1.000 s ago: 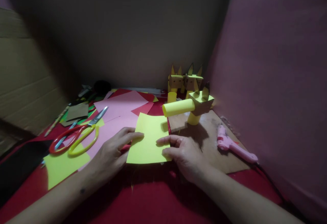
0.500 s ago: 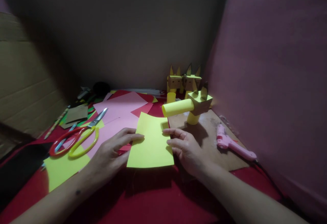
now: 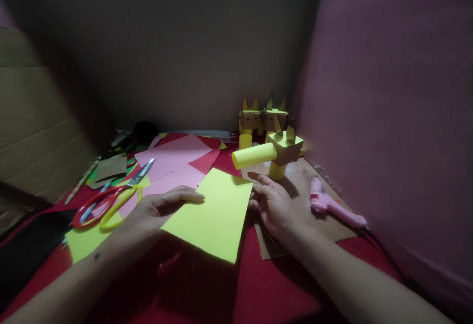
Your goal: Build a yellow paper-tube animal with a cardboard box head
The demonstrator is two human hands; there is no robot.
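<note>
A rectangular sheet of yellow paper (image 3: 212,215) is held above the red table, turned at a slant to me. My left hand (image 3: 164,210) pinches it at the left edge, thumb on top and the other fingers beneath. At the opposite side is my right hand (image 3: 273,203), fingers apart and loosely bent close to the sheet's right edge; whether they touch it is hard to tell. Just beyond that hand stands a yellow paper and cardboard animal figure (image 3: 286,146), with a rolled tube body sticking out leftward and two pointed ears.
Large scissors (image 3: 111,201) lie at left over yellow paper (image 3: 86,243) and pink sheets (image 3: 166,154). On the right, a pink glue gun (image 3: 334,203) with its cord rests on a cardboard sheet (image 3: 269,247). Two similar figures (image 3: 274,117) stand behind. A pink wall (image 3: 399,117) borders the right.
The yellow sheet has rotated, its near edge now slanting down to the right. My right hand's fingers have come off the sheet's face and shifted slightly right; the left still grips.
</note>
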